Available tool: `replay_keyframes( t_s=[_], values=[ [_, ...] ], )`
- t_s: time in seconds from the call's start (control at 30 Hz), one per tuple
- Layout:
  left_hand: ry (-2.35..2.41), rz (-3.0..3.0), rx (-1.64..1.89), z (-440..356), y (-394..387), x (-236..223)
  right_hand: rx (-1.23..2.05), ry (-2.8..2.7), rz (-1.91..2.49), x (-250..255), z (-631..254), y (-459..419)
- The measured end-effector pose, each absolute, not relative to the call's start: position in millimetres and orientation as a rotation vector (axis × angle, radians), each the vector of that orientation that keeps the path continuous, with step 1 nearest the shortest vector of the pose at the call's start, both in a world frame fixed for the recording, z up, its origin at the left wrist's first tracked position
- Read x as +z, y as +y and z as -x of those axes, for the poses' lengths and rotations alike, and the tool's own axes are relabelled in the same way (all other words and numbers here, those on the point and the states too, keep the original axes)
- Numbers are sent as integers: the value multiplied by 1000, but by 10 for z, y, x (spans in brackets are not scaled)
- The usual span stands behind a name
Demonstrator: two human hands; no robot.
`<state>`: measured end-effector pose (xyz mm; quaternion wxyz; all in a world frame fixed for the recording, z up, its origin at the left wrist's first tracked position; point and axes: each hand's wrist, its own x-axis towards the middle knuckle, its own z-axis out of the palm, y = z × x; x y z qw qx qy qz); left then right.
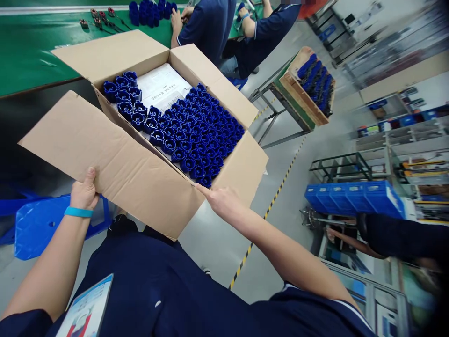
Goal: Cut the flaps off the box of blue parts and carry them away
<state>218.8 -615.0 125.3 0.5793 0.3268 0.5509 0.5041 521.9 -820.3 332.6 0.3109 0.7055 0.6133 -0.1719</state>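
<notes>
An open cardboard box (126, 173) is held up in front of me, its flaps spread out. Inside stand several rows of blue plastic parts (196, 131), with a printed white sheet (163, 86) showing at the far end. My left hand (83, 192), with a blue wristband, grips the box's near left side under the flap, thumb on the cardboard. My right hand (220, 201) holds the near right corner, fingers reaching along the box edge beside the closest blue parts.
A green-topped table (31, 51) lies beyond the box, with blue parts (150, 11) and small components on it. Two people in dark blue sit at its far end. A wooden crate (312, 86) of blue parts rests on a metal stand. Blue bins (354, 199) and shelving fill the right; a blue stool (38, 224) stands lower left.
</notes>
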Motion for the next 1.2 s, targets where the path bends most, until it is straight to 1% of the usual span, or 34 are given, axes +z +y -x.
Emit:
replay_keyframes(
  t_s=[0.23, 0.4, 0.5, 0.63, 0.7, 0.77, 0.9, 1.0, 1.07, 1.2],
  values=[
    [1348, -777, 1157, -2151, -6140, 1117, -495, 1497, -1824, 3365, -5305, -8544],
    [1536, -801, 1246, -1707, -6093, 1206, -507, 1425, -1809, 3222, -5517, -9104],
    [1732, -798, 1352, -1411, -6117, 1294, -512, 1504, -2001, 3070, -5585, -9429],
    [1860, -719, 1459, -1296, -6153, 1323, -620, 1940, -2446, 2773, -5569, -9589],
    [1845, -656, 1528, -1278, -6114, 1314, -714, 2141, -2590, 2615, -5507, -9538],
    [1826, -579, 1612, -1224, -6055, 1312, -825, 2225, -2698, 2482, -5403, -9430],
    [1807, -377, 1746, -1002, -5879, 1329, -1134, 2142, -2870, 2322, -5176, -9098],
    [1769, -207, 1815, -793, -5588, 1349, -1270, 2115, -2940, 2261, -5113, -8729],
    [1734, -117, 1861, -656, -5294, 1365, -1278, 2182, -2930, 2224, -5120, -8411],
    [1658, -23, 1913, -465, -4545, 1393, -1169, 2351, -2847, 2200, -5053, -7649]
  ],
)
